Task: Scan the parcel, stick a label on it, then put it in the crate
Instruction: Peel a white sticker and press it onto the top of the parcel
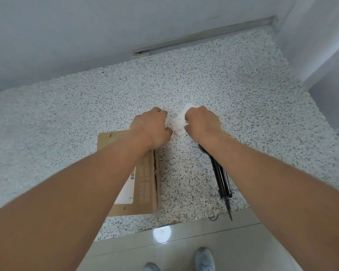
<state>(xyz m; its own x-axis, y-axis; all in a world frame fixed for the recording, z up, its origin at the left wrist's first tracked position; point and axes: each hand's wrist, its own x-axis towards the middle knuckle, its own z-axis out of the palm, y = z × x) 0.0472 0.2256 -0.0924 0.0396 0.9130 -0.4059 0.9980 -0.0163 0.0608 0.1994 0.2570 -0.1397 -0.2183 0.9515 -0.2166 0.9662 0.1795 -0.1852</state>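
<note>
A flat brown cardboard parcel [145, 184] lies on the speckled counter [67, 118], partly under my left forearm; a white barcode label shows on its top. Beyond it, both hands meet over a small stack of white labels [179, 122]. My right hand [202, 122] is closed on the labels. At their left edge, my left hand [155, 128] pinches with its fingertips. A black handheld scanner [221, 178] lies on the counter under my right forearm, its cable running off the front edge. No crate is in view.
A white wall with a grey rail [204, 34] bounds the counter at the back, and a white corner stands at the right. The counter's front edge drops to a tiled floor [184, 241], where my shoes show.
</note>
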